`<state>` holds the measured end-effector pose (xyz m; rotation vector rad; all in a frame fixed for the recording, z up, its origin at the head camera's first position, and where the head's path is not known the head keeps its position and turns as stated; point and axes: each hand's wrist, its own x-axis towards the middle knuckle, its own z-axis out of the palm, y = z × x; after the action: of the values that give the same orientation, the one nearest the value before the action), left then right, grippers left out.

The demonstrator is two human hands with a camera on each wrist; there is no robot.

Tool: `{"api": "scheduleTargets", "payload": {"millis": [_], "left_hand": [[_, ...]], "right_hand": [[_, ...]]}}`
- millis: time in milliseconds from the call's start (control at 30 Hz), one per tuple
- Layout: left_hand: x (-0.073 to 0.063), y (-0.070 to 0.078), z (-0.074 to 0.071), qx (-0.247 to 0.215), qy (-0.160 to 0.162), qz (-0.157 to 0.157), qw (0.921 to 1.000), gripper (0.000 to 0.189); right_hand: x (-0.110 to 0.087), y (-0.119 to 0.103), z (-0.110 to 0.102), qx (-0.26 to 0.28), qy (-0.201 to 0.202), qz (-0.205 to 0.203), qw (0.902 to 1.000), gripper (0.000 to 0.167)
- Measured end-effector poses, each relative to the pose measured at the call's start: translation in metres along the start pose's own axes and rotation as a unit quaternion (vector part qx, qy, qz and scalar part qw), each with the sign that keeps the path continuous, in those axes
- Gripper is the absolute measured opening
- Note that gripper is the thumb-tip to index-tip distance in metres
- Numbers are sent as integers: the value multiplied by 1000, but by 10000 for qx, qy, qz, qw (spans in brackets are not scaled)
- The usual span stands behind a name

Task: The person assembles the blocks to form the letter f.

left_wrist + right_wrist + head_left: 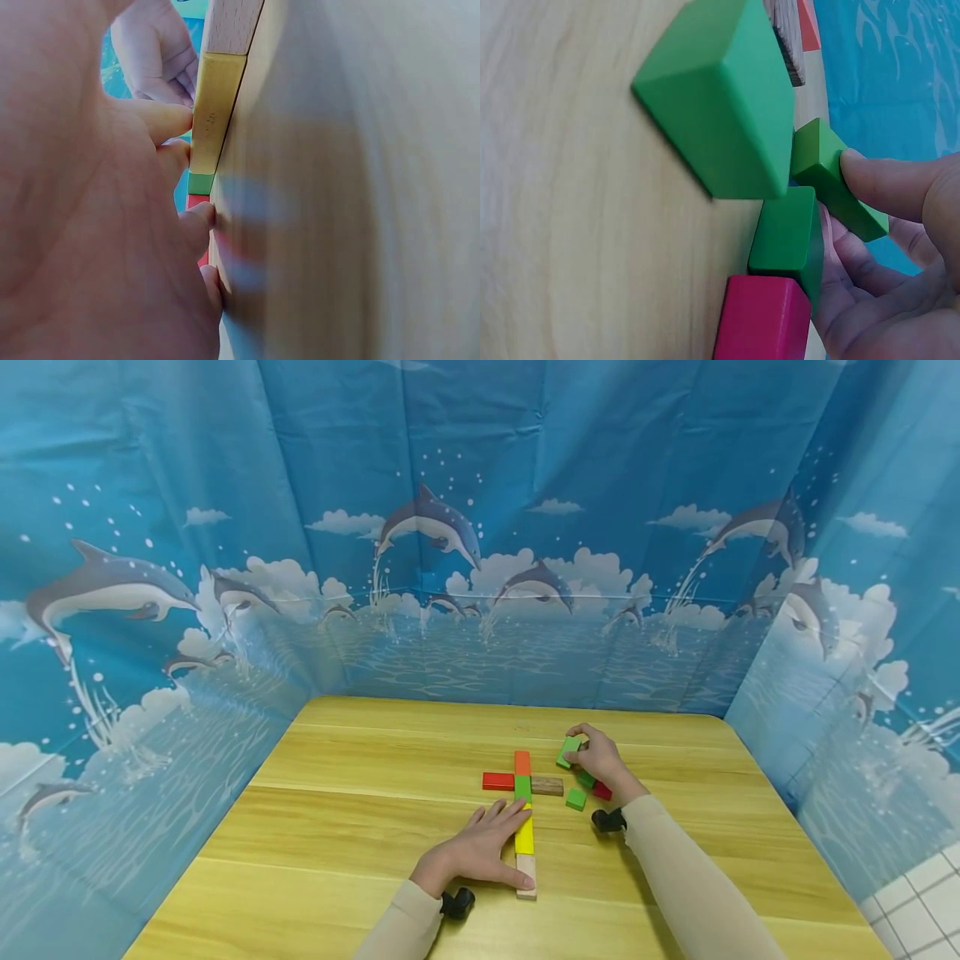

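Observation:
Wooden blocks form a cross on the table: orange (522, 762) at the far end, green (522, 787) at the crossing, red (498, 781) to the left and brown wood-grain (547, 787) to the right. Nearer me, a yellow block (525, 837) and a pale wood block (527, 865) continue the stem. My left hand (476, 853), fingers spread, rests along the stem, with fingertips at the yellow block and the thumb on the pale one. Between thumb and fingers, my right hand (602, 762) pinches a light green block (829, 176), tilted, right of the orange one.
Beneath and beside the right hand lie a dark green block (784, 232) and a crimson block (757, 319), touching each other. Another green block (576, 799) lies nearer the cross. A blue dolphin-print curtain (495, 652) hangs behind the yellowish wooden table (360, 827).

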<state>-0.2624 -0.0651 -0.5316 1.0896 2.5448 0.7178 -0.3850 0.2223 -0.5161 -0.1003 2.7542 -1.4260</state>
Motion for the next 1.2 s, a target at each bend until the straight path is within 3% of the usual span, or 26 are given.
{"api": "scheduleTargets", "payload": {"millis": [233,700,1200], "left_hand": [[0,0,0,57,-17,-9,10000,102],[0,1,-1,0,1,17,10000,102],[7,-2,0,-23,25,-7,10000,102]], "right_hand": [[0,-1,2,54,72,92,9999,47],[4,-6,7,-73,153,-154,9997,51],[21,-11,10,156,128,-129,9997,54]]}}
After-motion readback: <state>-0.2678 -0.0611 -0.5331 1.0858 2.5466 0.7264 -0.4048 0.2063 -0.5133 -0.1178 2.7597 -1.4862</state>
